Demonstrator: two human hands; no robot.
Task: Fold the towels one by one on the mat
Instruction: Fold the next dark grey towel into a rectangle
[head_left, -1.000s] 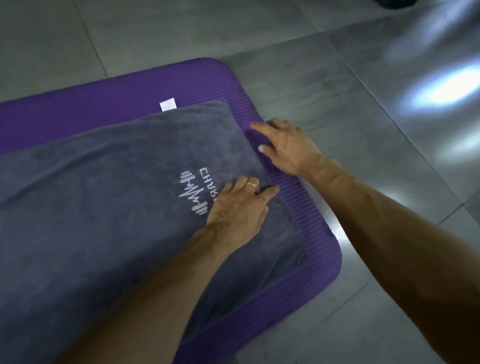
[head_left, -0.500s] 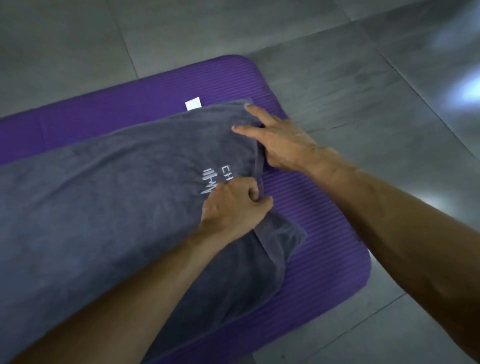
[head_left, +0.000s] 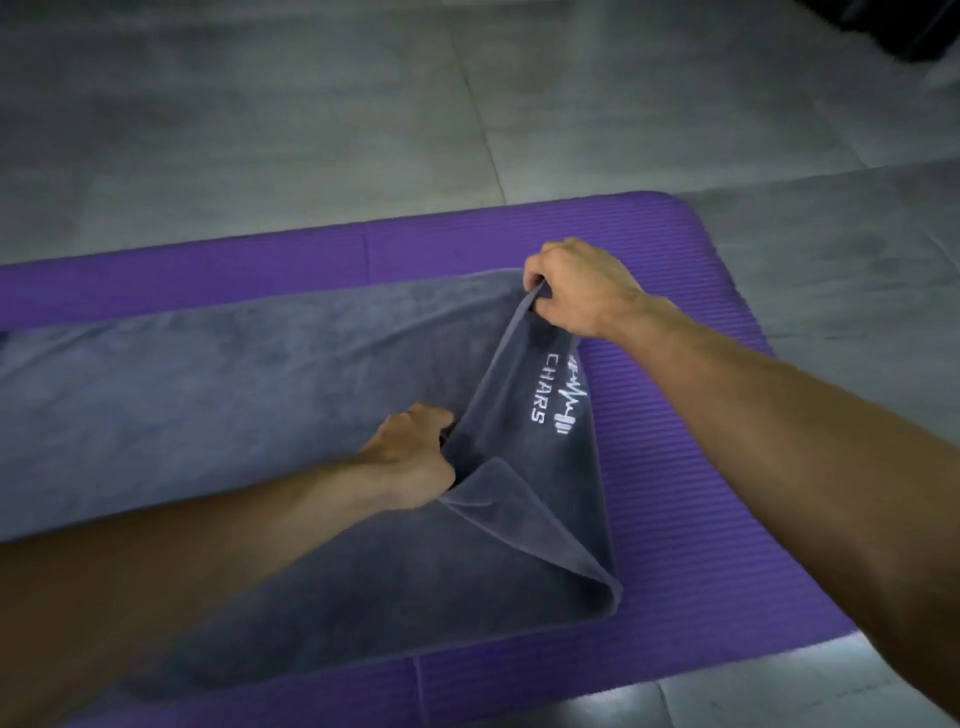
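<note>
Purple mat on tiled floor

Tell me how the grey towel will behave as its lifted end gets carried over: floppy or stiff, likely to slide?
Likely floppy: the grey towel sags between the left hand and right hand. Its near corner curls under itself, so probably soft, fairly thick. The ribbed purple mat may resist sliding.

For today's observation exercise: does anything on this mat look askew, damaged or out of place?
Nothing looks damaged or spilled. The grey towel lies on the purple mat; its right end is lifted, pinched by the left hand and right hand, so the near corner drapes unevenly, as expected mid-fold.
</note>
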